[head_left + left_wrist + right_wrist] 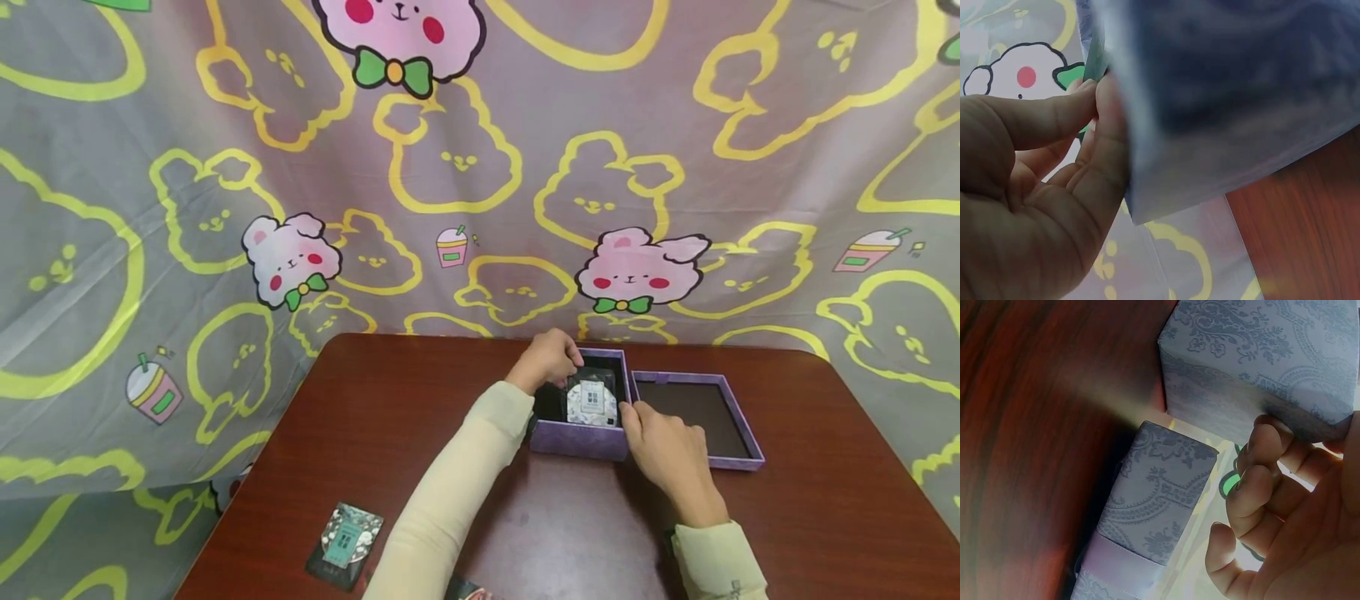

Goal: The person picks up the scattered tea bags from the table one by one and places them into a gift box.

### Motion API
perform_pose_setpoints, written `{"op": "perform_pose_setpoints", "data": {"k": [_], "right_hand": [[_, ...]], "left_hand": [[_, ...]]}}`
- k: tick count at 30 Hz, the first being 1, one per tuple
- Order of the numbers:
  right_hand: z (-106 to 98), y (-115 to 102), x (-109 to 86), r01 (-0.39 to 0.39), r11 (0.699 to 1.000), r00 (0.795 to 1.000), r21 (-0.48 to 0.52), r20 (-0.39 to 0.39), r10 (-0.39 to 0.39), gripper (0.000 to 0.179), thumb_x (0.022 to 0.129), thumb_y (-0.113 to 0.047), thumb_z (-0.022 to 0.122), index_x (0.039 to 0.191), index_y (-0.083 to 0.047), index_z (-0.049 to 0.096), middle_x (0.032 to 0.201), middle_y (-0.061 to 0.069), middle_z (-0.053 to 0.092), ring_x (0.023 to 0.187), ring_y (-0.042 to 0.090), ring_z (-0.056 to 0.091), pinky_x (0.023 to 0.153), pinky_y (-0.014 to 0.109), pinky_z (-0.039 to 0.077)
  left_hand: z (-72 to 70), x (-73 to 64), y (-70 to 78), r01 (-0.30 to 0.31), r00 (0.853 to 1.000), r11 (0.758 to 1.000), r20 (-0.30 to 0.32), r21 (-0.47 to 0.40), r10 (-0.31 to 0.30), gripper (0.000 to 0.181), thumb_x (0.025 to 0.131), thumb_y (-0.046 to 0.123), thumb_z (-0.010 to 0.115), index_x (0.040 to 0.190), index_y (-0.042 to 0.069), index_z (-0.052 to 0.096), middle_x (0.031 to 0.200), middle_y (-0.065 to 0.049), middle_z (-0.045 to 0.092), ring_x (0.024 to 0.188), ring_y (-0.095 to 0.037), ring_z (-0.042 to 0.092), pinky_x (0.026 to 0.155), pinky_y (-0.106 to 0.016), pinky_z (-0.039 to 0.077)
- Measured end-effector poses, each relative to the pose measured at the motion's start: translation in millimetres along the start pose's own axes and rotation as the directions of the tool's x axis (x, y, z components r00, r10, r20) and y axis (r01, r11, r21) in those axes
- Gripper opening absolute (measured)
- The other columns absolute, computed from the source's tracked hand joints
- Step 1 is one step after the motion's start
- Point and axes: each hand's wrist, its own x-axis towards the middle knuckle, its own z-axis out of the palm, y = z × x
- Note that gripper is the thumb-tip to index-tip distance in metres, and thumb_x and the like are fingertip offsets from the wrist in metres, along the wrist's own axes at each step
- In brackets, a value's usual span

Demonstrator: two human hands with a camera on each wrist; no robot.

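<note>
A purple patterned box [577, 442] sits without its lid near the table's far edge. Inside it stands a dark flat packet with a white floral front and pale label [592, 402]. My left hand [550, 360] reaches over the box's far left side. Its thumb and forefinger pinch the packet's thin edge [1094, 59], seen in the left wrist view. With thumb and forefinger my right hand [671, 454] holds the box at its near right corner, while the other fingers curl beside the patterned wall [1260, 350].
Right beside the box lies its lid [738, 463], dark inside facing up. A green-labelled packet [347, 546] lies at the table's front left. Part of another packet [468, 592] shows beside the left sleeve. A cartoon-print curtain [480, 183] hangs behind the table [405, 392].
</note>
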Motion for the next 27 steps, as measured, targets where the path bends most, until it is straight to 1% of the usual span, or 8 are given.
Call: {"op": "perform_pose_setpoints", "data": {"k": [2, 6, 8, 14, 18, 20, 24, 27], "right_hand": [[0.1, -0.2, 0.1, -0.001, 1.0, 1.0, 0.004, 0.004, 0.001, 0.045, 0.108, -0.042, 0.038, 0.077, -0.014, 0.054, 0.069, 0.011, 0.062, 0.07, 0.042, 0.064, 0.055, 0.055, 0.037], [0.7, -0.5, 0.8, 0.004, 1.0, 1.0, 0.003, 0.003, -0.004, 0.047, 0.108, -0.044, 0.036, 0.075, -0.015, 0.052, 0.065, 0.007, 0.057, 0.067, 0.04, 0.063, 0.054, 0.054, 0.037], [1.1, -0.5, 1.3, 0.006, 1.0, 1.0, 0.003, 0.002, -0.006, 0.047, 0.108, -0.044, 0.035, 0.075, -0.015, 0.052, 0.066, 0.009, 0.059, 0.068, 0.041, 0.063, 0.054, 0.054, 0.037], [1.8, -0.3, 2.0, 0.017, 1.0, 1.0, 0.002, -0.019, -0.017, 0.048, 0.108, -0.045, 0.035, 0.079, -0.013, 0.056, 0.081, 0.021, 0.068, 0.075, 0.048, 0.065, 0.054, 0.057, 0.038], [2.6, 0.3, 2.4, 0.018, 1.0, 1.0, 0.004, -0.015, -0.018, 0.047, 0.108, -0.044, 0.036, 0.079, -0.013, 0.055, 0.078, 0.019, 0.067, 0.073, 0.046, 0.064, 0.053, 0.056, 0.037], [2.6, 0.8, 2.5, 0.016, 1.0, 1.0, 0.006, -0.01, -0.016, 0.046, 0.108, -0.043, 0.037, 0.078, -0.013, 0.054, 0.074, 0.016, 0.065, 0.072, 0.045, 0.064, 0.054, 0.056, 0.037], [1.1, 0.8, 2.2, 0.013, 1.0, 1.0, 0.005, -0.011, -0.013, 0.046, 0.108, -0.043, 0.036, 0.077, -0.013, 0.054, 0.075, 0.017, 0.065, 0.073, 0.046, 0.064, 0.054, 0.056, 0.037], [0.1, 0.6, 1.6, 0.013, 1.0, 1.0, 0.006, -0.022, -0.013, 0.047, 0.108, -0.043, 0.036, 0.076, -0.013, 0.053, 0.077, 0.019, 0.066, 0.074, 0.048, 0.064, 0.053, 0.056, 0.037]], "left_hand": [[2.1, 0.6, 0.2, 0.003, 1.0, 1.0, 0.012, 0.013, -0.003, 0.014, 0.088, -0.006, 0.07, 0.079, 0.005, 0.071, 0.072, -0.007, 0.064, 0.051, -0.02, 0.066, 0.065, -0.038, 0.059], [5.2, 0.7, 0.4, 0.001, 1.0, 0.999, 0.023, 0.054, -0.003, 0.012, 0.089, -0.004, 0.071, 0.08, 0.004, 0.072, 0.07, -0.006, 0.064, 0.053, -0.02, 0.068, 0.063, -0.037, 0.059], [6.0, 0.6, 0.4, 0.004, 1.0, 0.998, 0.019, 0.065, -0.005, 0.012, 0.089, -0.003, 0.072, 0.08, 0.005, 0.071, 0.069, -0.005, 0.064, 0.054, -0.02, 0.068, 0.063, -0.036, 0.059], [7.0, -1.2, -1.7, 0.012, 1.0, 0.996, 0.004, 0.093, -0.012, 0.015, 0.085, 0.001, 0.079, 0.076, 0.008, 0.069, 0.067, -0.002, 0.065, 0.056, -0.016, 0.069, 0.058, -0.028, 0.057], [6.3, -3.1, -4.8, 0.015, 1.0, 0.99, -0.006, 0.142, -0.014, 0.013, 0.083, 0.009, 0.084, 0.077, 0.01, 0.072, 0.067, 0.002, 0.066, 0.056, -0.011, 0.065, 0.054, -0.022, 0.051], [5.8, -4.2, -5.6, 0.018, 1.0, 0.991, -0.006, 0.136, -0.018, 0.013, 0.083, 0.01, 0.084, 0.079, 0.01, 0.072, 0.067, 0.003, 0.066, 0.056, -0.01, 0.064, 0.053, -0.022, 0.051], [0.5, -8.8, -3.7, -0.009, 1.0, 0.994, -0.008, 0.105, 0.01, 0.011, 0.083, 0.01, 0.084, 0.081, 0.009, 0.073, 0.066, 0.003, 0.067, 0.055, -0.009, 0.064, 0.054, -0.022, 0.051], [-8.4, -14.1, -2.9, -0.058, 0.998, 0.994, 0.0, 0.093, 0.058, 0.009, 0.084, 0.012, 0.084, 0.083, 0.01, 0.075, 0.069, 0.003, 0.069, 0.058, -0.009, 0.063, 0.056, -0.022, 0.05]]}}
